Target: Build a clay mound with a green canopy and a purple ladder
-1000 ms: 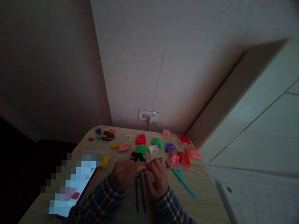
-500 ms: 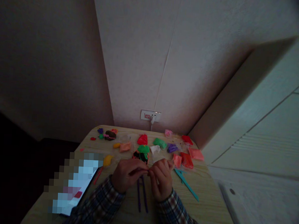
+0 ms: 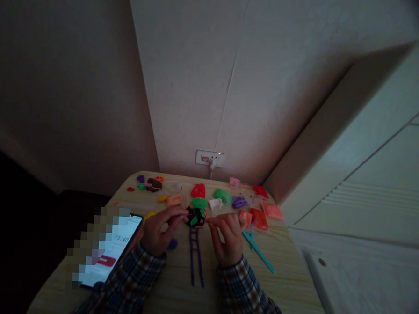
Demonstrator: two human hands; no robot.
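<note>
One phone lies near the left edge of the table. Next, the left hand has thumb and forefinger drawn together; I cannot tell whether they pinch anything. Just beside it lies a purple ball. Mid-table sits a black and green shape, with a purple ladder running toward the near edge. The right hand is curled, its grip unclear, near a teal tool toward the right edge.

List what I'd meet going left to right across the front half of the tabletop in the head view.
Phone, left hand, purple ladder shape, right hand, teal tool.
</note>
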